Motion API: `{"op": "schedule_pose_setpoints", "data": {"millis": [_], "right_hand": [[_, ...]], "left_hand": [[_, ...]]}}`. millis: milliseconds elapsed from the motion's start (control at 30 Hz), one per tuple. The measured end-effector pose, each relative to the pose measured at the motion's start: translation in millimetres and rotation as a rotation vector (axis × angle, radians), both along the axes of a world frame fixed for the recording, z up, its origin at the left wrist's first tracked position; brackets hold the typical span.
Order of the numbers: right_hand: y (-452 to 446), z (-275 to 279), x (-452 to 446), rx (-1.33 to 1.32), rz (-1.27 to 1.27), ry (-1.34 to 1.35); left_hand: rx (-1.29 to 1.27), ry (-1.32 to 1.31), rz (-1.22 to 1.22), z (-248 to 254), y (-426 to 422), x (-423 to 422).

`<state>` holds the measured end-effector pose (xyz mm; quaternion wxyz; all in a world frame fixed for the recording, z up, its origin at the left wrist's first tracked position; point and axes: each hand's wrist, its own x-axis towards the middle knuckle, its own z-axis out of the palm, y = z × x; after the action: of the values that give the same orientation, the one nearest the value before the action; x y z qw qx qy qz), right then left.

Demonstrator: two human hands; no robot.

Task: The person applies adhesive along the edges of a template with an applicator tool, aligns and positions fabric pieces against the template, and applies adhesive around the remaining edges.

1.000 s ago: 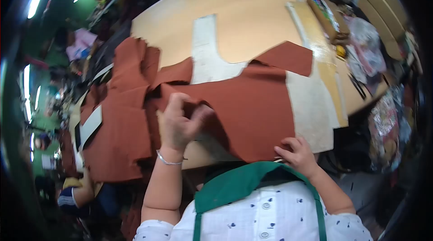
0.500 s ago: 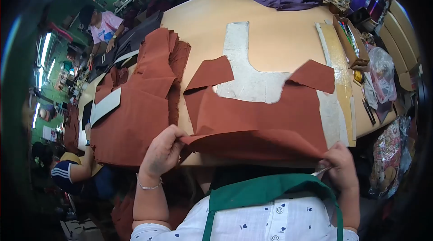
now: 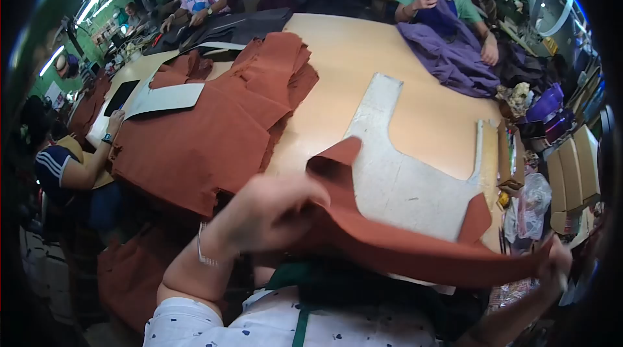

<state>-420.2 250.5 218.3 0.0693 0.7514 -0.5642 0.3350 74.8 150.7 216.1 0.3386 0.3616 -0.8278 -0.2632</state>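
Note:
My left hand (image 3: pixel 279 210), blurred, is closed on one end of a rust-brown fabric piece (image 3: pixel 415 249). At the other end, my right hand (image 3: pixel 555 266) grips the same fabric near the table's right front edge. The cloth hangs stretched between both hands in a sagging fold, lifted at the front. Two narrower flaps of it still lie on a grey-white flat pattern template (image 3: pixel 409 185), which shows a tall upright arm and a curved cutout. A small pale item shows by my right hand; its kind is unclear.
A stack of rust-brown fabric pieces (image 3: pixel 195 133) lies left, with a white card (image 3: pixel 167 99) on top. A co-worker's arm (image 3: pixel 97 159) reaches that stack. Across the table (image 3: pixel 324 55), a person handles purple cloth (image 3: pixel 441 55). A cardboard box (image 3: pixel 511 159) stands right.
Both hands have drawn the fabric up and towards me, baring more of the template. My right hand has moved outward to the right. The camera view has tilted up and turned.

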Motion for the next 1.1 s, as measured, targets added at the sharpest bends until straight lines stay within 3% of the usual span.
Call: {"op": "schedule_pose_setpoints", "data": {"millis": [33,67,100,133,167,233,267,300,367,433,467,500,567,633,767,833,933,1100], "right_hand": [[-15,-7,-5,0.020,-0.183,0.085],[-55,24,9,0.479,-0.129,0.013],[-103,33,35,0.307,0.053,0.155],[-140,36,40,0.349,0.096,0.030],[-175,32,27,0.269,0.048,0.151],[-210,55,33,-0.046,-0.048,0.139],[-222,72,31,-0.178,-0.086,0.139],[-220,91,39,-0.257,-0.156,0.113],[-212,120,43,-0.382,-0.172,0.055],[-206,121,42,-0.371,-0.032,-0.233],[-195,116,46,-0.401,-0.063,-0.138],[-181,108,53,-0.420,-0.086,-0.057],[-150,84,69,-0.453,-0.136,0.106],[-130,39,77,-0.388,-0.094,0.061],[-98,-69,91,-0.257,-0.068,0.025],[-79,-119,103,-0.135,-0.124,0.011],[-54,-169,109,0.001,-0.192,0.018],[-27,-189,103,0.129,-0.266,0.004]], "left_hand": [[-0.069,0.044,-0.037,-7,-27,-5],[-0.033,-0.017,-0.068,-11,-58,-7],[-0.038,0.022,-0.030,-22,-99,-13],[0.012,0.009,0.042,-23,-139,-21],[0.077,0.005,0.084,-21,-175,-29],[-0.117,0.047,0.130,8,-234,-40],[-0.364,0.042,0.191,34,-256,-42],[-0.606,0.039,0.265,61,-271,-43],[-0.581,0.202,0.335,108,-263,-43],[-0.610,0.296,0.456,123,-250,-39],[-0.779,0.267,0.459,121,-243,-33],[-0.948,0.235,0.455,112,-233,-27],[-0.957,0.273,0.421,78,-209,-21],[-0.941,0.265,0.422,23,-192,-14],[-0.467,0.133,0.545,-107,-145,-8],[-0.361,0.072,0.559,-168,-127,0],[-0.200,-0.062,0.476,-194,-87,2],[-0.130,-0.220,0.374,-199,-37,9]]}}
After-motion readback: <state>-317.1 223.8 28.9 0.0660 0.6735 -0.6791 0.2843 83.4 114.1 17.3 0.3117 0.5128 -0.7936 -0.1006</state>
